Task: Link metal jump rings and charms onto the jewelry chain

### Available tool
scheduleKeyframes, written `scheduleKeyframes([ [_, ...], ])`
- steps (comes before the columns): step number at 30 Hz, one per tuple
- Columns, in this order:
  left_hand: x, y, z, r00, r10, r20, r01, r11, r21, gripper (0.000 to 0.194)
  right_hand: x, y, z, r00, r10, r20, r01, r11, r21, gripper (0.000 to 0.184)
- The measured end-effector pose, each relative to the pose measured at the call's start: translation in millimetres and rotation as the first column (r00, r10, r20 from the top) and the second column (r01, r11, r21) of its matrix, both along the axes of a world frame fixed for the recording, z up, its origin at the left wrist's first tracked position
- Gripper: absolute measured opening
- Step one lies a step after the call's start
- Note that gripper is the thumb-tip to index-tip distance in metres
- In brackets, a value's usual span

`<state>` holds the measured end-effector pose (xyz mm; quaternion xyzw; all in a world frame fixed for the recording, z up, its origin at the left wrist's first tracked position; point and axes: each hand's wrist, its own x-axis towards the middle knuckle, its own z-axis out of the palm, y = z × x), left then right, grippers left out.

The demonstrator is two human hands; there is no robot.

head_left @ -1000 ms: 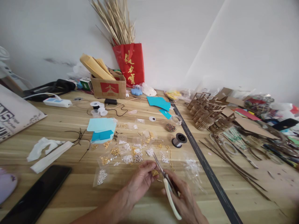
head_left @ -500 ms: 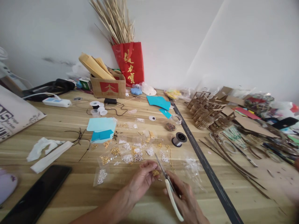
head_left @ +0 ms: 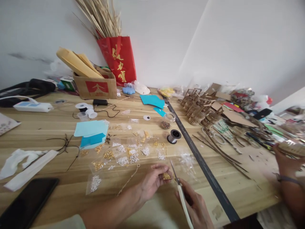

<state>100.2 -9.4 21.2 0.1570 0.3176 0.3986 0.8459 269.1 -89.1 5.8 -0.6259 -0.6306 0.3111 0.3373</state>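
Two hands work low over the worktop [head_left: 133, 111], a small packet of gold pieces [head_left: 166, 176] pinched between my left hand's [head_left: 156, 181] thumb and fingers, just beside the scissors [head_left: 179, 187] gripped in my right hand [head_left: 194, 203]. My fingers hide part of the packet; the white handle runs off the lower edge, and the blades' opening is unclear. My left forearm slants in from lower left, fingers curled upward.

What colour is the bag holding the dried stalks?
The bag is red with gold characters, seen best in the head view.
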Motion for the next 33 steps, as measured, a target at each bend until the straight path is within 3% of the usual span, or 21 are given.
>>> scheduleKeyframes([
  [4, 16, 6, -4.3, 0.995, -0.093, -0.046, 0.094, 0.995, 0.022, 0.029, 18, -8, 1.8, 0.991, -0.132, 0.027, 0.133, 0.991, -0.008, 0.053],
  [7, 23, 8, -7.6, 0.985, -0.157, -0.069, 0.162, 0.984, 0.071, 0.028, 38, -8, 2.5, 0.986, -0.114, 0.12, 0.121, 0.991, -0.057, 0.056],
  [13, 18, 8, -7.2, 0.98, -0.185, -0.074, 0.191, 0.978, 0.084, 0.028, 66, 3, -0.6, 0.933, -0.112, 0.343, 0.115, 0.993, 0.012, 0.062],
  [18, -7, 12, -2.0, 0.992, -0.123, -0.038, 0.125, 0.991, 0.051, 0.017, 68, 13, -0.8, 0.846, -0.11, 0.522, 0.027, 0.986, 0.164, 0.047],
  [24, -47, 12, -0.8, 0.999, -0.024, -0.044, 0.024, 1.0, 0.003, 0.016, 58, 29, -6.3, 0.592, -0.17, 0.788, -0.011, 0.976, 0.219, 0.034],
  [28, -71, 7, 1.2, 0.996, 0.063, -0.063, -0.062, 0.998, 0.025, 0.014, 53, 40, -11.2, 0.494, -0.123, 0.861, -0.053, 0.984, 0.171, 0.027],
  [33, -98, 5, -1.3, 0.981, 0.166, -0.101, -0.156, 0.982, 0.104, 0.022, 52, 46, -10.4, 0.437, -0.04, 0.899, -0.118, 0.988, 0.101, 0.024],
])
